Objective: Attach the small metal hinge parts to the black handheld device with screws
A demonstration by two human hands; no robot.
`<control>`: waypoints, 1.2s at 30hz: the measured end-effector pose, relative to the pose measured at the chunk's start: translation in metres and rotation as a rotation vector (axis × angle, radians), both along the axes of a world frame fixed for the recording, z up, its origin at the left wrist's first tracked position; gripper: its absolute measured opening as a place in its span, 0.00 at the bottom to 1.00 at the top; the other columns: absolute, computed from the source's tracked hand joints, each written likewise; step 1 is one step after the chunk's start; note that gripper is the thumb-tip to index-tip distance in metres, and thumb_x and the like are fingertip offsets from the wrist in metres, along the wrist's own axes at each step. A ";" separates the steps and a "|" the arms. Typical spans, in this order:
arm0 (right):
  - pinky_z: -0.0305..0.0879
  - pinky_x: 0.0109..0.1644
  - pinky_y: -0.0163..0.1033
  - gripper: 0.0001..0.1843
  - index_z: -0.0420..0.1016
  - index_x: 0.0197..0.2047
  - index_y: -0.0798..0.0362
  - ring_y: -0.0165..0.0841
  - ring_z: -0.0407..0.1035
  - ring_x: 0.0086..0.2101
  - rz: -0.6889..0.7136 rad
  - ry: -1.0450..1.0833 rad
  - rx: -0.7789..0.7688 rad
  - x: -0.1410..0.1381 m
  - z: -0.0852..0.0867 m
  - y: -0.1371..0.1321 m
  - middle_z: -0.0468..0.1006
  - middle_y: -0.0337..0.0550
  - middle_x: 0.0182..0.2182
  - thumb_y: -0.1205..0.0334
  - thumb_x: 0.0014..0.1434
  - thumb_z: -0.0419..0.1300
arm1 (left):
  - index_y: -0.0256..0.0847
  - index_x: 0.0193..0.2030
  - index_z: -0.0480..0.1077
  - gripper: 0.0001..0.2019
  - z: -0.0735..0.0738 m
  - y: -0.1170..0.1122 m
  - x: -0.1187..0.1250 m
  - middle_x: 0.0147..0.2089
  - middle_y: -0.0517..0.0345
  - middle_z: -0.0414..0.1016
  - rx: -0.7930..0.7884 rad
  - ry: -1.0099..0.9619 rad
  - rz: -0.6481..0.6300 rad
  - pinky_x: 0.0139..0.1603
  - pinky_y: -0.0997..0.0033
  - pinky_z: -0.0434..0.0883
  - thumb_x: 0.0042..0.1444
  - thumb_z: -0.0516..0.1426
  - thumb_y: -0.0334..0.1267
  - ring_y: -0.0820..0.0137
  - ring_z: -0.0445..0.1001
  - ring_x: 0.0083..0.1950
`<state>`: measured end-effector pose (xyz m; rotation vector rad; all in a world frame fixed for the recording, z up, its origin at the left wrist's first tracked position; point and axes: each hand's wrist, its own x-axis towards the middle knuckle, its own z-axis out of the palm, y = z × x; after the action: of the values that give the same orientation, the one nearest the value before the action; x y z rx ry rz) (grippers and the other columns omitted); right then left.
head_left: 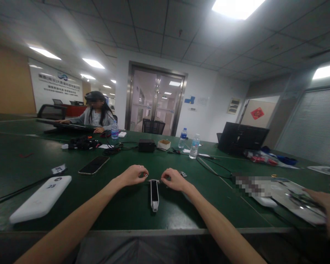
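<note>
A narrow device with a pale frame and a dark inner strip [154, 194] lies lengthwise on the green table, with a thin crosspiece at its far end. To its left, my left hand [133, 175] is closed in a pinch. A tiny round metallic piece [146, 175] shows at those fingertips, too small to name. My right hand [174, 179] is at the right end of the crosspiece, fingers curled together; whatever they hold is hidden. Behind the right hand sits a small grey metallic item [183, 174].
Left are a white case marked 28 [42, 200] and a phone [94, 165]. Cables, a black box [146, 145], an open small carton [164, 144] and water bottles [194, 146] stand farther back. A person sits across; another person's hand [323, 201] is at right by a board.
</note>
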<state>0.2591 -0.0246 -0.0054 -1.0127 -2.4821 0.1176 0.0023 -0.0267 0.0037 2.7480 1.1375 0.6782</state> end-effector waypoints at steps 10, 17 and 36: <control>0.60 0.38 0.34 0.07 0.76 0.33 0.54 0.31 0.67 0.32 0.021 -0.063 -0.034 -0.002 -0.002 0.000 0.75 0.43 0.31 0.64 0.55 0.57 | 0.40 0.37 0.74 0.10 0.001 -0.002 0.000 0.35 0.56 0.72 -0.093 0.045 -0.063 0.35 0.75 0.64 0.52 0.56 0.41 0.70 0.69 0.35; 0.61 0.37 0.33 0.06 0.77 0.34 0.54 0.30 0.68 0.32 0.024 -0.063 -0.062 -0.003 -0.003 0.001 0.75 0.42 0.31 0.65 0.55 0.58 | 0.40 0.36 0.74 0.11 0.002 -0.004 0.002 0.34 0.57 0.71 -0.102 0.051 -0.073 0.34 0.74 0.63 0.54 0.56 0.45 0.70 0.68 0.34; 0.60 0.37 0.34 0.07 0.76 0.35 0.54 0.30 0.67 0.33 0.030 -0.086 -0.040 -0.004 -0.005 0.004 0.74 0.42 0.32 0.63 0.57 0.57 | 0.41 0.38 0.74 0.08 0.005 -0.006 0.002 0.33 0.60 0.74 -0.145 0.087 -0.029 0.35 0.75 0.64 0.53 0.57 0.39 0.72 0.69 0.33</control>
<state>0.2551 -0.0208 -0.0105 -1.0167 -2.5832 0.1370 0.0045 -0.0325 0.0085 2.6892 1.1138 0.4570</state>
